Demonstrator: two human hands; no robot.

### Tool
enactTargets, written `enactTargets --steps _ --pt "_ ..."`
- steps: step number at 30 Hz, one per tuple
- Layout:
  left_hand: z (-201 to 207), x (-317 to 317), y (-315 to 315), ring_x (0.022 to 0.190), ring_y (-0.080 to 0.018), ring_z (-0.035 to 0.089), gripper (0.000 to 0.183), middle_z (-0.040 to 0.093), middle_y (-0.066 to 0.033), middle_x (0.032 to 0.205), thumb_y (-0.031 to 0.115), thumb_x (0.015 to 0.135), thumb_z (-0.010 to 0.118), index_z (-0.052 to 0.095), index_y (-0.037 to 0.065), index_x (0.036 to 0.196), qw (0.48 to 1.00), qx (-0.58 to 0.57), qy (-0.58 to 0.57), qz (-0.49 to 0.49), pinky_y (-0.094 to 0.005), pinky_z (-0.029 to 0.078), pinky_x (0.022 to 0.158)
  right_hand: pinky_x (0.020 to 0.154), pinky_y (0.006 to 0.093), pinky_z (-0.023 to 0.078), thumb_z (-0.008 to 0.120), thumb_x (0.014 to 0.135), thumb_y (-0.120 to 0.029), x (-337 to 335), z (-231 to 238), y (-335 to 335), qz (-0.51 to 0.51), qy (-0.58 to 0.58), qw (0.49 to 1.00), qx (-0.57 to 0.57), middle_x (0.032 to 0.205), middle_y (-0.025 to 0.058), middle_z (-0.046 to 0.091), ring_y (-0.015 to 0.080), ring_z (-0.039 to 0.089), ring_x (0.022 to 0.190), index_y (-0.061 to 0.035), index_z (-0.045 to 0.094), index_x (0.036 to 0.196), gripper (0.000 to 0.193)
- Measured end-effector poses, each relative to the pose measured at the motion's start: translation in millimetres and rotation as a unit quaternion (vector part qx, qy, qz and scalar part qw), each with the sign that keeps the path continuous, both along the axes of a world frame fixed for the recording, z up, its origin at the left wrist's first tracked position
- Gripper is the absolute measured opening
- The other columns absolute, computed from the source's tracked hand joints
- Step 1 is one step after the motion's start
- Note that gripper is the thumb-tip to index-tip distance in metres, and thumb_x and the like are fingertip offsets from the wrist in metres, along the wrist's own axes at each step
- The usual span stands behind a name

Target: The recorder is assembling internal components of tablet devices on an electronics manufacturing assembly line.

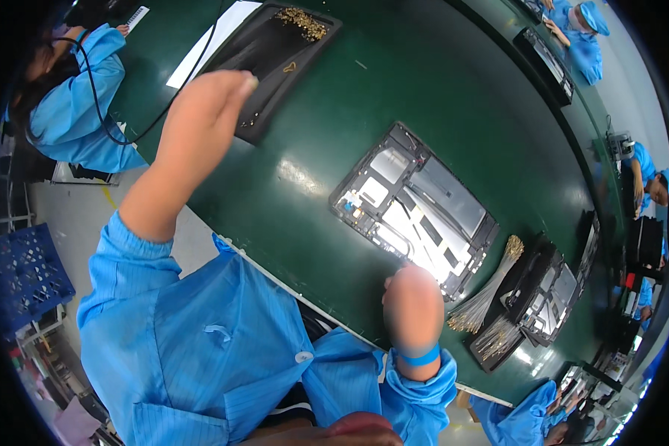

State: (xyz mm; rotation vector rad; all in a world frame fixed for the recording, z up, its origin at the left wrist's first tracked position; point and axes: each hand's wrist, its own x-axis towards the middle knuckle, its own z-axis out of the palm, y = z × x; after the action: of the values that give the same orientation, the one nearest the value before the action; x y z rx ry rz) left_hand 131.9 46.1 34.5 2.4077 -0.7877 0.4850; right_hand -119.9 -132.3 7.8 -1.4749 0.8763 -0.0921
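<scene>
My left hand [214,104] hangs over the near left side of a black tray [271,104], its fingers drawn together in a pinch. Whatever may be between the fingertips is too small to make out. Tiny gold-coloured parts [302,24] lie heaped at the tray's far end, and a thin yellowish loop [289,67] rests near its middle. An opened flat electronic device [424,212], black-framed with silver panels inside, lies on the table before me. At its near edge is my right hand [415,305], with a blue wristband; its fingers are mostly hidden and blurred.
Bundled thin pale cables with gold-coloured ends [490,286] lie right of the device. Beyond them, more opened devices [548,297] sit on the green table [327,141]. A black cord [163,111] hangs at the left. Co-workers in blue [78,111] work around the table.
</scene>
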Motion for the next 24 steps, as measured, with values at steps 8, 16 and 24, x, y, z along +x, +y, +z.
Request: enactTargets --steps 8,16,24 --pt "4 -66 -15 0.076 -0.0291 0.054 0.021 0.055 -0.0134 0.081 -0.001 0.065 0.061 0.055 0.001 0.085 0.950 -0.020 0.017 -0.312 -0.0360 0.044 0.067 0.054 0.0213 0.041 0.054 0.080 -0.026 17 6 -13 0.020 -0.061 0.979 0.192 0.102 0.0099 0.053 0.0108 0.048 0.071 0.0007 0.032 0.122 0.054" --pt "-2 -80 -21 0.078 -0.0285 0.054 0.023 0.055 -0.0131 0.084 0.000 0.064 0.062 0.056 0.002 0.086 0.946 0.005 0.015 -0.325 -0.0358 0.044 0.069 0.049 0.0231 0.040 0.050 0.082 -0.028 17 8 -22 0.009 -0.072 0.972 0.223 0.094 0.0121 0.053 0.0150 0.049 0.068 -0.0023 0.041 0.114 0.042" --pt "-9 -84 -23 0.076 -0.0293 0.054 0.023 0.054 -0.0137 0.086 0.001 0.065 0.062 0.056 0.003 0.086 0.940 0.013 0.038 -0.339 -0.0350 0.045 0.066 0.049 0.0205 0.039 0.050 0.081 -0.033 11 -2 -23 -0.012 -0.045 0.967 0.250 0.089 0.0073 0.055 0.0099 0.046 0.057 0.0008 0.050 0.103 0.041"
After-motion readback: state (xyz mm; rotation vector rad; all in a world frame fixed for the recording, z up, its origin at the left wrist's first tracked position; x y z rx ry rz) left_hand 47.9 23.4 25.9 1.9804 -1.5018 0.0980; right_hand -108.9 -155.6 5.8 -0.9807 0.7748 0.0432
